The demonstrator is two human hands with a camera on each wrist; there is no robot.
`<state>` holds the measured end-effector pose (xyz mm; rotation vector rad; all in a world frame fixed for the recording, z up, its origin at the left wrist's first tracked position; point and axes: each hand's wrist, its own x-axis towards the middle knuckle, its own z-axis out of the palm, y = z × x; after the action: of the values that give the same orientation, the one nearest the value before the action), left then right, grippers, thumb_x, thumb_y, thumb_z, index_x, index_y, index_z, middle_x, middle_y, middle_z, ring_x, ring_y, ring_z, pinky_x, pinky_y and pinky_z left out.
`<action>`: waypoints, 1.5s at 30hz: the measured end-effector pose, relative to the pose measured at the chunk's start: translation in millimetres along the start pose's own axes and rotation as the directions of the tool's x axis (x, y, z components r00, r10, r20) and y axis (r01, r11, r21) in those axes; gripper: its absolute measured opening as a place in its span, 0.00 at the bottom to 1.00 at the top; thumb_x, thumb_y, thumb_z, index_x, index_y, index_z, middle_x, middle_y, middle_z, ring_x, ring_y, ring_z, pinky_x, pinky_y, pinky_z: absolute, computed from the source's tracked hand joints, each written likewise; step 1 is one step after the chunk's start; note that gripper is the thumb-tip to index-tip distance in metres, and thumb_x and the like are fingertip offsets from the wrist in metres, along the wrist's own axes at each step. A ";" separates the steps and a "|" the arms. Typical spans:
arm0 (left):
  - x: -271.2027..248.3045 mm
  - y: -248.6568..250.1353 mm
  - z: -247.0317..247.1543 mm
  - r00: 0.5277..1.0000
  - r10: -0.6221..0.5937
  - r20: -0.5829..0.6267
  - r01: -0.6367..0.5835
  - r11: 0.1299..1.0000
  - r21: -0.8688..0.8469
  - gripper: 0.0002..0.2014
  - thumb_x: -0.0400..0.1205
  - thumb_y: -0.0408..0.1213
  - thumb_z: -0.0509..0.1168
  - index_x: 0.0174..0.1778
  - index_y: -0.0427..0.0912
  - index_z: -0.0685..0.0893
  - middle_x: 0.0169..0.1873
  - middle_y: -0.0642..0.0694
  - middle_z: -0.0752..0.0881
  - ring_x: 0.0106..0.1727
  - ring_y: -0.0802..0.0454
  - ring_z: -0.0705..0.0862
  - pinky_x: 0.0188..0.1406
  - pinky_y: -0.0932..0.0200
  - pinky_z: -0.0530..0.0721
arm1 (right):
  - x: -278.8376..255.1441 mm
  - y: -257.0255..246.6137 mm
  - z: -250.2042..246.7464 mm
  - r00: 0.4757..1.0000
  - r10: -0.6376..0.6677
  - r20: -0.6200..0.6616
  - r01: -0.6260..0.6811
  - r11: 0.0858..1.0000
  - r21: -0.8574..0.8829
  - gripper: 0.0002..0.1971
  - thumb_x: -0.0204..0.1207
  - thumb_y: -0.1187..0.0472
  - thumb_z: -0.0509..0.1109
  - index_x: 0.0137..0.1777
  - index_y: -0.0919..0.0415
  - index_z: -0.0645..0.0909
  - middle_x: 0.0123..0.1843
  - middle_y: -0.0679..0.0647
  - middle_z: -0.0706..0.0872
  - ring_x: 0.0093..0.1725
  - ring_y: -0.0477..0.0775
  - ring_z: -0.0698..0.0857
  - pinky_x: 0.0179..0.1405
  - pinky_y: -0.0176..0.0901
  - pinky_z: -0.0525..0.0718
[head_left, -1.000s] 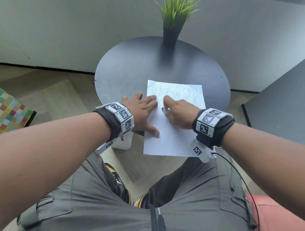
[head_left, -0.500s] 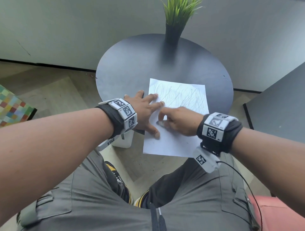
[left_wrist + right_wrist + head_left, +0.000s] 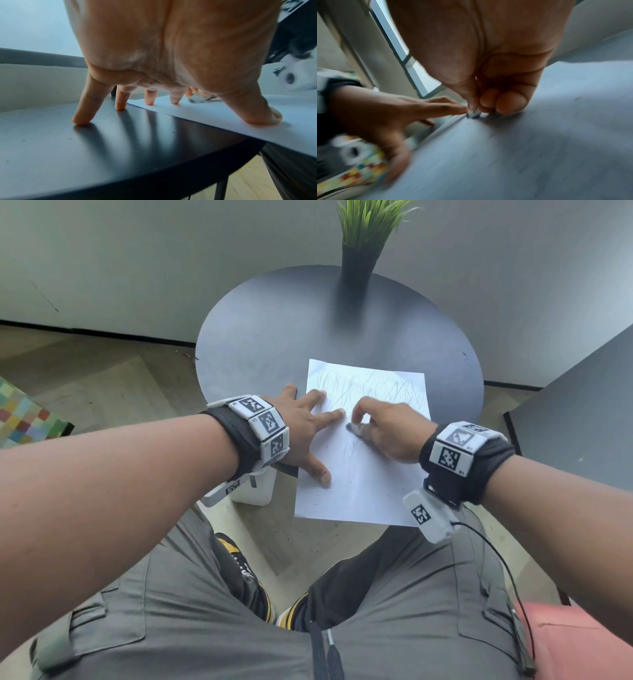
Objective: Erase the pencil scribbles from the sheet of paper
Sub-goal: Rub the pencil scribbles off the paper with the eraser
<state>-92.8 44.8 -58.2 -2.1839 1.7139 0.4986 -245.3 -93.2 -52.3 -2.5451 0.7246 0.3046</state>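
A white sheet of paper lies on the round dark table, its near end hanging past the table's edge. Pencil scribbles cover its far part; the near part is mostly plain with faint marks. My left hand presses flat on the sheet's left edge with spread fingers and thumb. My right hand pinches a small white eraser against the paper, just below the scribbles. The eraser shows blurred under the fingertips in the right wrist view, and the same eraser appears past my left palm.
A dark vase with a green grass plant stands at the table's far edge. A white box sits on the floor under my left wrist. A dark cabinet is to the right, a colourful checked cushion to the left.
My right hand with the eraser has rubbed back and forth over the middle of the sheet, ending slightly farther up toward the scribbles. My left hand has kept pressing the sheet's left edge.
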 end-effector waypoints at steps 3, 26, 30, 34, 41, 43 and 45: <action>-0.7 2.1 -2.3 1.000 0.003 0.009 -0.003 1.000 -0.013 0.61 0.55 0.88 0.61 0.82 0.72 0.44 0.85 0.52 0.50 0.80 0.34 0.58 0.59 0.28 0.82 | -17.1 -16.5 14.9 0.977 -0.088 0.195 0.096 0.995 -0.033 0.11 0.83 0.40 0.62 0.54 0.44 0.75 0.50 0.51 0.85 0.46 0.54 0.82 0.50 0.49 0.82; -4.0 11.3 -8.5 1.000 -0.010 0.024 0.010 1.000 -0.004 0.57 0.59 0.84 0.65 0.82 0.76 0.44 0.85 0.49 0.51 0.80 0.29 0.59 0.56 0.33 0.79 | -10.3 -8.6 2.5 0.994 -0.055 0.089 0.065 0.992 -0.108 0.13 0.82 0.42 0.64 0.58 0.49 0.79 0.52 0.47 0.82 0.52 0.55 0.80 0.52 0.44 0.76; -3.6 11.5 -10.6 0.998 -0.019 0.053 0.019 1.000 -0.005 0.57 0.59 0.85 0.64 0.81 0.78 0.42 0.85 0.49 0.51 0.80 0.29 0.59 0.58 0.30 0.78 | -5.8 8.4 -7.4 0.997 0.065 -0.037 -0.066 0.997 -0.029 0.14 0.82 0.44 0.65 0.59 0.51 0.79 0.50 0.50 0.81 0.52 0.57 0.80 0.48 0.42 0.73; -2.0 13.3 -10.3 0.999 -0.023 0.048 0.024 1.000 -0.018 0.57 0.59 0.84 0.66 0.81 0.78 0.43 0.84 0.48 0.52 0.79 0.27 0.59 0.60 0.30 0.78 | -26.4 -9.9 13.3 0.983 -0.085 0.160 0.100 0.991 -0.087 0.13 0.83 0.40 0.62 0.57 0.46 0.77 0.49 0.49 0.83 0.49 0.56 0.81 0.52 0.48 0.80; -4.8 13.5 -12.2 0.998 -0.031 0.061 0.033 0.999 -0.023 0.57 0.61 0.82 0.67 0.83 0.77 0.43 0.86 0.47 0.50 0.82 0.25 0.55 0.65 0.29 0.75 | -12.4 6.7 1.0 1.000 0.018 -0.007 -0.018 0.999 -0.041 0.12 0.82 0.40 0.63 0.57 0.46 0.78 0.51 0.51 0.84 0.50 0.56 0.81 0.47 0.45 0.77; -5.1 14.2 -12.3 0.998 -0.028 0.057 0.029 0.999 -0.016 0.57 0.61 0.81 0.68 0.83 0.76 0.44 0.85 0.47 0.51 0.81 0.25 0.56 0.65 0.30 0.76 | -25.1 -6.2 15.1 0.988 -0.070 0.139 0.081 0.993 -0.080 0.13 0.82 0.40 0.62 0.57 0.45 0.77 0.51 0.51 0.85 0.49 0.56 0.82 0.51 0.49 0.81; -4.3 14.9 -12.5 0.998 -0.025 0.052 0.026 1.000 -0.005 0.57 0.61 0.81 0.67 0.83 0.76 0.44 0.85 0.47 0.51 0.81 0.26 0.56 0.64 0.31 0.76 | -24.9 -5.9 13.8 0.984 -0.078 0.161 0.091 0.993 -0.076 0.13 0.82 0.39 0.63 0.57 0.45 0.78 0.51 0.51 0.85 0.50 0.56 0.83 0.52 0.49 0.82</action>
<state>-107.3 39.4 -45.7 -2.1741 1.6576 0.5497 -264.1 -71.0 -53.8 -2.5854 0.5531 0.5103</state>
